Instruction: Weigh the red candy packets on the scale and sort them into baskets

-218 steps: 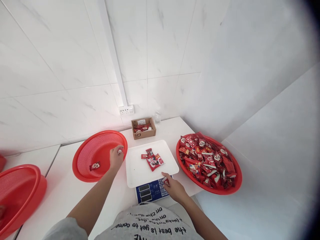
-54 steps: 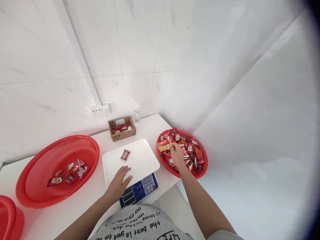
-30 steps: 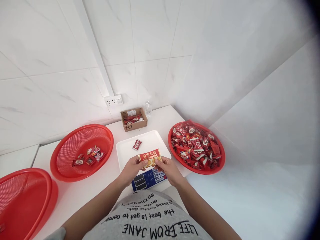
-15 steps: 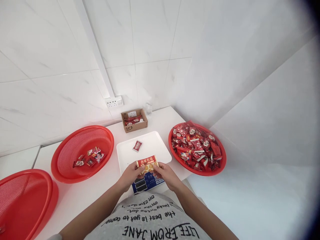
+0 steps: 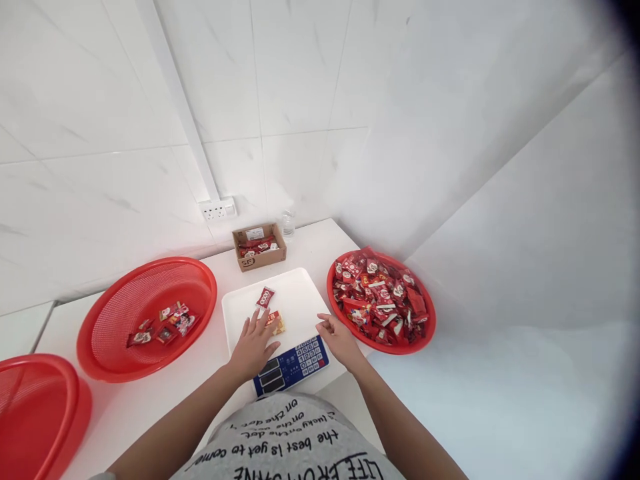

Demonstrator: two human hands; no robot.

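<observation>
My left hand point(image 5: 253, 341) lies flat with fingers stretched over a red and gold snack packet point(image 5: 275, 323) on the white scale tray point(image 5: 300, 300). Most of the packet is hidden under the fingers. A small red candy wrapper point(image 5: 265, 297) lies just beyond it on the tray. My right hand point(image 5: 339, 339) hovers open at the tray's right front edge, holding nothing. Under the tray's front edge shows the blue keypad and display of the scale point(image 5: 290, 365).
A red basket point(image 5: 425, 337) heaped with red wrapped sweets stands to the right. A red mesh basket point(image 5: 107, 363) holding several packets is on the left, another red basket point(image 5: 40, 413) at far left. A cardboard box point(image 5: 259, 247) and a clear cup point(image 5: 287, 223) stand by the wall.
Both hands held the red and gold packet above the scale's keypad; now it lies on the tray, my left hand flat on it and my right hand released and drawn aside.
</observation>
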